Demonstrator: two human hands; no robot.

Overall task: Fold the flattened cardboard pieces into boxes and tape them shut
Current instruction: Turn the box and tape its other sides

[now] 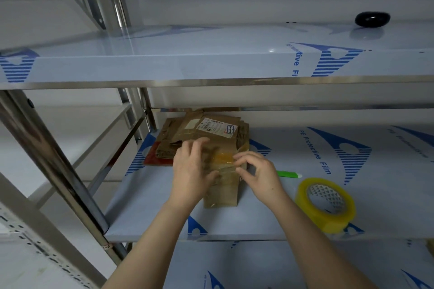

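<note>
A small brown cardboard box [223, 191] stands on the middle shelf [150, 213] in front of me, with a strip of clear tape [226, 159] across its top. My left hand [193, 166] lies flat on the box's left side and top, fingers spread, thumb pressing near the tape. My right hand [257, 172] is at the box's right edge, its fingers curled and pinching the tape's end. Behind the box lies a stack of flattened cardboard pieces [204, 132], the top one bearing a white shipping label.
A roll of yellowish clear tape [326, 204] lies on the shelf to the right of the box. A green and white pen-like tool [288, 174] lies behind my right hand. A black rounded object [372, 19] sits on the upper shelf. Steel shelf posts [47, 155] stand at left.
</note>
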